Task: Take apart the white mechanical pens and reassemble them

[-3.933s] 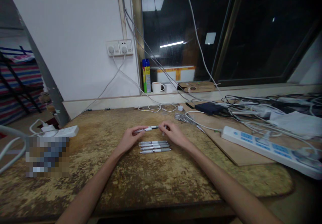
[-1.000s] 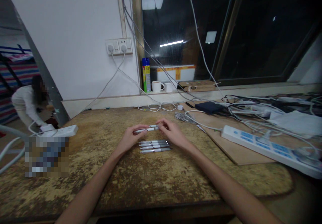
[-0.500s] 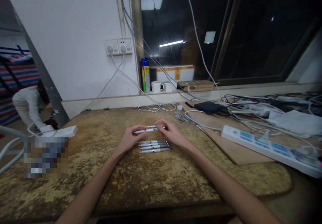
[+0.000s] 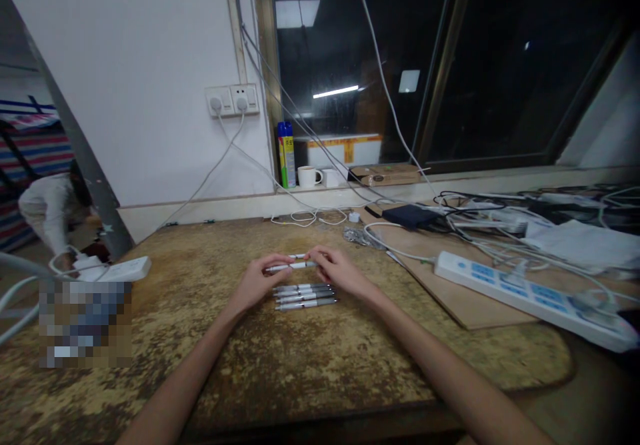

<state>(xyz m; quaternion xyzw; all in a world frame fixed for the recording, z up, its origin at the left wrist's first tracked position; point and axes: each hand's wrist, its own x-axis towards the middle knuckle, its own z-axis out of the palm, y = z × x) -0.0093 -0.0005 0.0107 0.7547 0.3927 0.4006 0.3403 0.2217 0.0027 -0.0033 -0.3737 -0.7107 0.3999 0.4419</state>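
Note:
Between my two hands is a white pen (image 4: pixel 301 265), lying crosswise above the worn table (image 4: pixel 320 372). My left hand (image 4: pixel 257 281) is closed on its left end, thumb below and fingers above. At the other end, my right hand (image 4: pixel 340 270) pinches it with curled fingers. Just behind it, part of a second white pen (image 4: pixel 299 256) shows; the fingers hide its ends. Nearer to me, several white and grey pens (image 4: pixel 306 303) lie side by side in a row on the tabletop.
A long white power strip (image 4: pixel 530 298) and a brown board (image 4: pixel 465 308) lie at right, with tangled cables behind. A spray can (image 4: pixel 287 155) and a mug (image 4: pixel 309 176) stand on the sill. Another power strip (image 4: pixel 127 270) is at left. A person (image 4: pixel 53 208) bends over beyond it.
The view has shifted slightly, so the scene sits a little lower and to the left. Both hands keep their hold on the pen; the right fingers have curled in slightly at its end.

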